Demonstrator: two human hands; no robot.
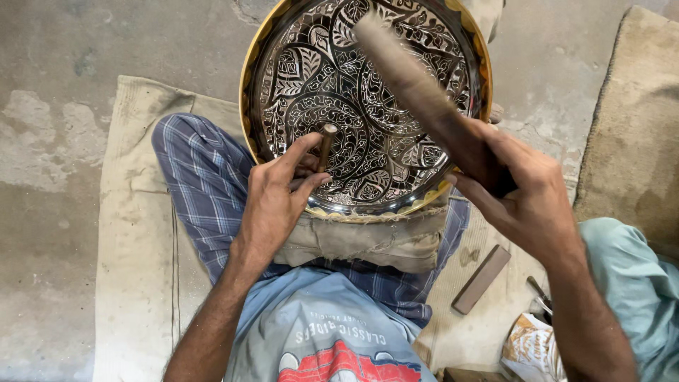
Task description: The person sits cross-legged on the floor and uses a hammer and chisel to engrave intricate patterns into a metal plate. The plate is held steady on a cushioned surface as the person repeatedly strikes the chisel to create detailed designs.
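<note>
The round tray (368, 106) is polished metal, its engraved leaf pattern shining silver on dark and its rim brass-yellow and glossy. The mallet (424, 99) and the short chisel (325, 145) look like matt brown wood, worn smooth. Coarse, frayed sackcloth (368, 237) pads the tray's edge, over rough, stained concrete floor (49, 141).

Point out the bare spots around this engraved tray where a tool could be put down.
Free: the concrete floor left of the cloth mat, and the mat's strip beside the checked leg. Crowded: the lap under the engraved tray, where the left hand holds a punch and the right hand a mallet; lower right holds a wooden block and packet.
</note>
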